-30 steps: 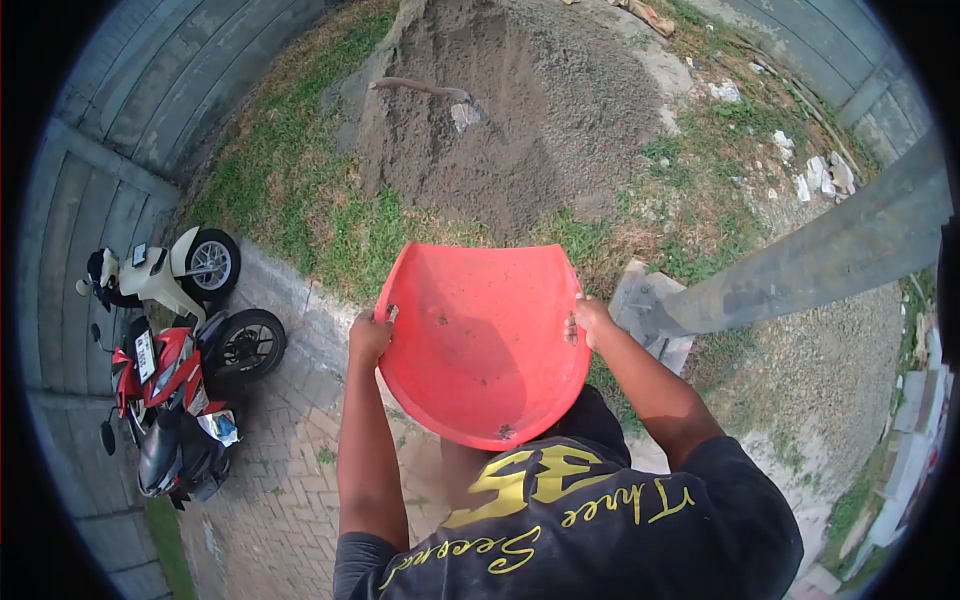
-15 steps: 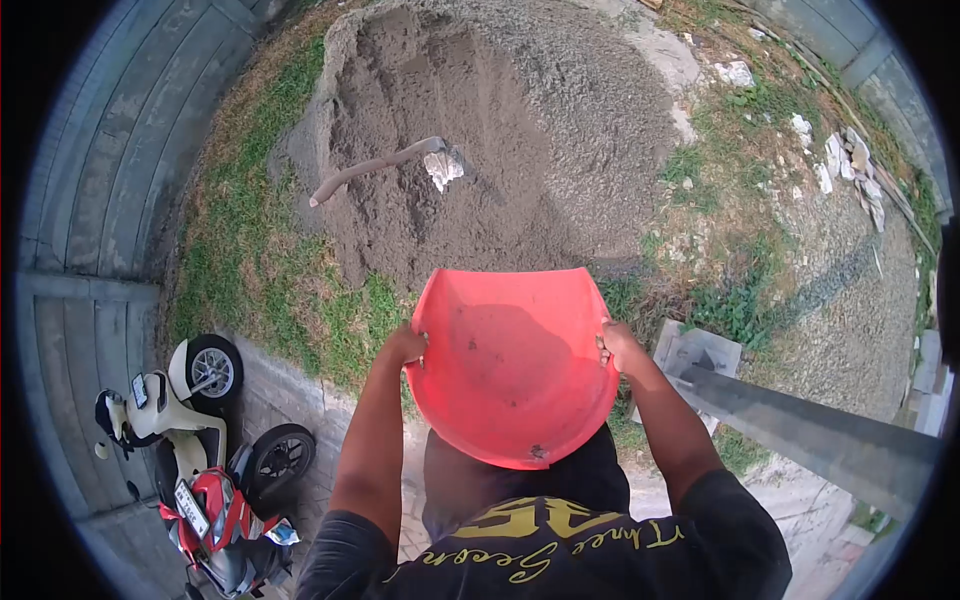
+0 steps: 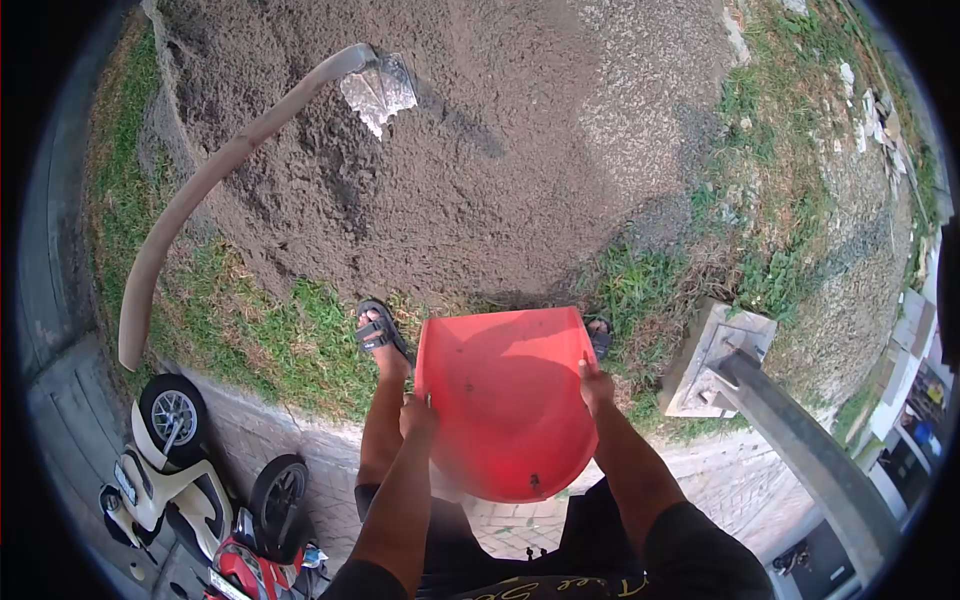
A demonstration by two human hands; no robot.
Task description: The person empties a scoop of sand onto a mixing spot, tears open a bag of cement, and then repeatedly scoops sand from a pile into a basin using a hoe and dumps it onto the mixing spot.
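Note:
A red plastic scoop-shaped container (image 3: 508,400), its straight edge facing the sand, is held in front of my body. My left hand (image 3: 418,415) grips its left side and my right hand (image 3: 596,384) grips its right side. The inside shows only a few dark marks. Beyond it lies a pile of grey-brown sand (image 3: 470,190). A hoe with a long curved wooden handle (image 3: 205,180) rests there, its pale-crusted metal blade (image 3: 380,92) on the sand. My sandalled feet stand on either side of the container, at the pile's edge.
Two motorbikes, one cream (image 3: 170,490) and one red (image 3: 250,565), stand at the lower left. A slanting metal post (image 3: 810,460) rises from a concrete base (image 3: 715,355) at the right. Gravel (image 3: 650,110) adjoins the sand. Grass (image 3: 310,345) borders the pile.
I have come closer to the sand pile, and the hoe appears much larger. The container is lower in view, still in both hands. My feet have come into view.

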